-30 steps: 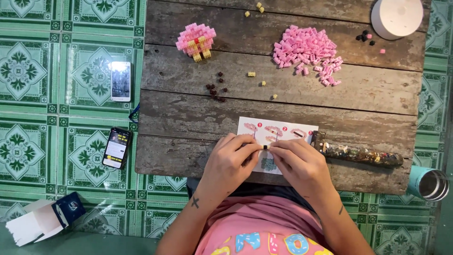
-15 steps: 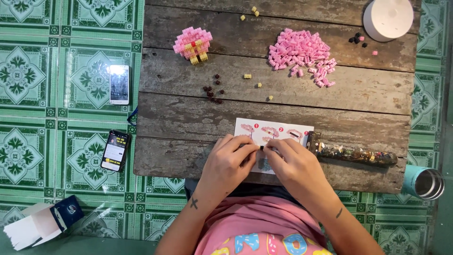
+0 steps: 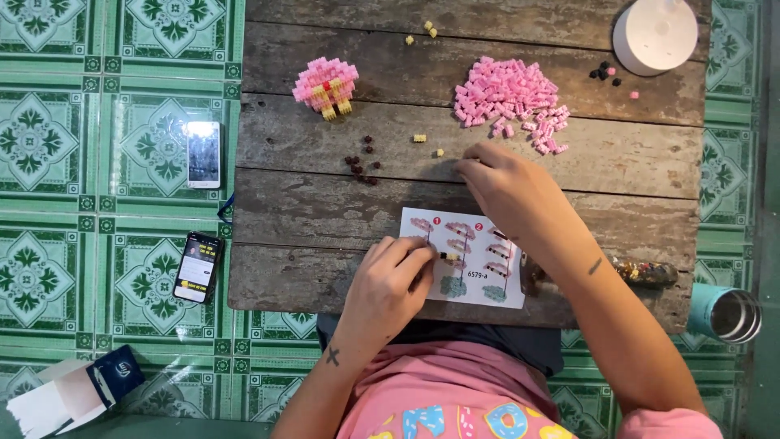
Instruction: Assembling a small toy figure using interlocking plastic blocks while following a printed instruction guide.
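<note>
Tiny building bricks are what both hands handle: the left hand (image 3: 394, 280) pinches a small yellow-and-black brick piece (image 3: 446, 256) between thumb and fingertips, clamped shut on it, over the white printed instruction sheet (image 3: 463, 256) at the near edge of the weathered grey wooden plank table (image 3: 325, 211). That spot seems chosen so the piece can be checked against the 2 numbered drawings. Just right of the sheet lies a clear plastic tube on its side (image 3: 646, 272), filled with mixed dark and coloured bits; the forearm hides its left end.

Farther out, the right hand (image 3: 508, 191) stretches palm-down toward the loose bricks, fingertips curled near a lone yellow brick (image 3: 439, 152); whether they close on anything I cannot tell. A scatter of dark brown bricks (image 3: 363, 158) lies to its left. Beyond sit a heap of pink bricks (image 3: 512, 102) and a half-built pink-and-yellow brick model (image 3: 327, 85), kept within arm's reach. At the far right corner stands a white round lidded container (image 3: 656, 34), contents unseen.

Off the table, an open teal metal cup (image 3: 727, 313) looks empty; 2 phones (image 3: 203, 154) rest on green patterned floor tiles (image 3: 106, 162).
</note>
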